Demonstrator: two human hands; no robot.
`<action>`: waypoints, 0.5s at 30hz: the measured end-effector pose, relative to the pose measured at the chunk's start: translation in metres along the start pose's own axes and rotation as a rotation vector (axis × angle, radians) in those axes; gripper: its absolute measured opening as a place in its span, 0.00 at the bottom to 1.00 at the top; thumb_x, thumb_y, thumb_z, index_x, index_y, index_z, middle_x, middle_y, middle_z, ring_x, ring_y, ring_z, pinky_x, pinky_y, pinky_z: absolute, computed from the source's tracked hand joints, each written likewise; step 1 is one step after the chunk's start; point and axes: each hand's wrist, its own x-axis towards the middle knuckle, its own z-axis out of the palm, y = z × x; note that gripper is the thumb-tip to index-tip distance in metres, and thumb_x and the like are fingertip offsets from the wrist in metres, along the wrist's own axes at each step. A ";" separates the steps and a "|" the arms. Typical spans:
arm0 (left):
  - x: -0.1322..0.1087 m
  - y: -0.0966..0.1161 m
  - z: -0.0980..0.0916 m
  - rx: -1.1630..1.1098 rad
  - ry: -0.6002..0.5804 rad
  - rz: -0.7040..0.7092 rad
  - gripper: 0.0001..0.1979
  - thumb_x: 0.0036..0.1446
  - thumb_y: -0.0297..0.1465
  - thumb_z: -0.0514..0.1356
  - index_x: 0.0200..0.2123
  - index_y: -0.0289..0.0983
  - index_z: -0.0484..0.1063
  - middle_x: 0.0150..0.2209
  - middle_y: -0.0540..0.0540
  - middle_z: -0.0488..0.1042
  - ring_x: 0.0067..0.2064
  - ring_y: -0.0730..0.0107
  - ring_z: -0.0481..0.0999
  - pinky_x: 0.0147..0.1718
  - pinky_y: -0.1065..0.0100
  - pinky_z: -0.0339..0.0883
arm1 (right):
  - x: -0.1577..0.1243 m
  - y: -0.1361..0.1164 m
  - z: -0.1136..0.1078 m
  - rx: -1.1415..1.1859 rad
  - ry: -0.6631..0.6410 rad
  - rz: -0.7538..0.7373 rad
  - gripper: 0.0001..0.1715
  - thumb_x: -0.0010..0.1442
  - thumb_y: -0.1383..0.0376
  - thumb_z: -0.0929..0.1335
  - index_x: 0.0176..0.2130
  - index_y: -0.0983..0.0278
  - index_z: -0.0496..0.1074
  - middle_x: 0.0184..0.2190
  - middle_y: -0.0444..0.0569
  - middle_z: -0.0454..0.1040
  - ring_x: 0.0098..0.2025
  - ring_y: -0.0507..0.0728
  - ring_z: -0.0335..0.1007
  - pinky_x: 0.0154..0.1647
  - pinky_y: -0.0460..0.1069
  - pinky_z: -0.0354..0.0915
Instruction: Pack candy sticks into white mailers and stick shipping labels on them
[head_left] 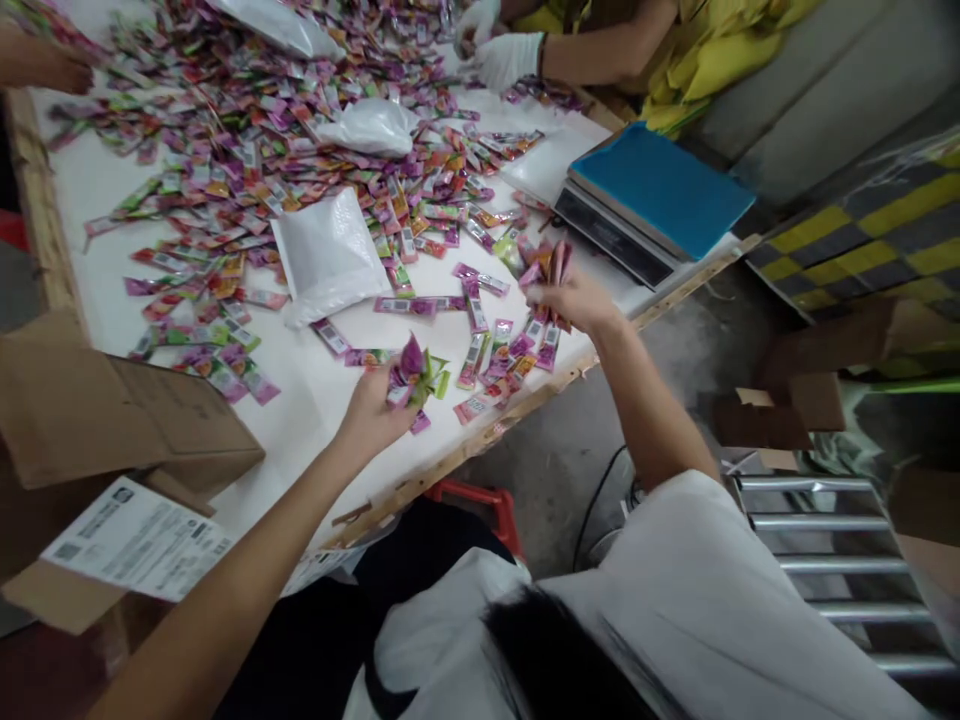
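Note:
My left hand [377,405] is closed around a few purple and green sachets [412,372] near the table's front edge. Farther right, my right hand [574,298] grips a small bunch of stick sachets [546,268] in purple, orange and brown. Under and between both hands lie loose sachets [474,355], flat on the white tabletop [315,385]. Behind my left hand rests a filled white plastic pouch [330,255]. A large heap of mixed sachets [247,130] spreads over the table beyond.
A scale [615,235] with a blue top [664,185] stands at the right edge. An open cardboard box [127,410] occupies the left corner. A co-worker's gloved hands [510,62] work at the far side; another person's hand [52,65] shows far left. A roller conveyor [825,565] stands right.

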 end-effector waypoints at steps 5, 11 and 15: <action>0.002 0.003 0.024 -0.095 0.004 -0.399 0.16 0.53 0.36 0.64 0.45 0.39 0.71 0.42 0.44 0.80 0.43 0.59 0.80 0.41 0.64 0.73 | -0.057 -0.004 0.049 -0.575 -0.446 0.002 0.15 0.48 0.66 0.74 0.38 0.66 0.73 0.34 0.50 0.77 0.37 0.60 0.73 0.37 0.49 0.66; -0.033 -0.014 0.031 0.423 -0.203 -0.196 0.19 0.55 0.30 0.60 0.52 0.39 0.71 0.45 0.38 0.81 0.47 0.48 0.80 0.45 0.57 0.70 | -0.074 0.009 0.098 -0.918 -0.577 -0.025 0.19 0.53 0.70 0.69 0.47 0.65 0.73 0.44 0.58 0.79 0.47 0.65 0.77 0.40 0.49 0.65; -0.052 -0.022 0.028 0.596 -0.325 -0.063 0.22 0.56 0.31 0.59 0.55 0.38 0.71 0.47 0.37 0.81 0.47 0.48 0.80 0.46 0.58 0.69 | -0.069 0.016 0.092 -0.905 -0.538 0.028 0.15 0.55 0.66 0.69 0.44 0.64 0.75 0.42 0.57 0.80 0.44 0.64 0.77 0.36 0.49 0.63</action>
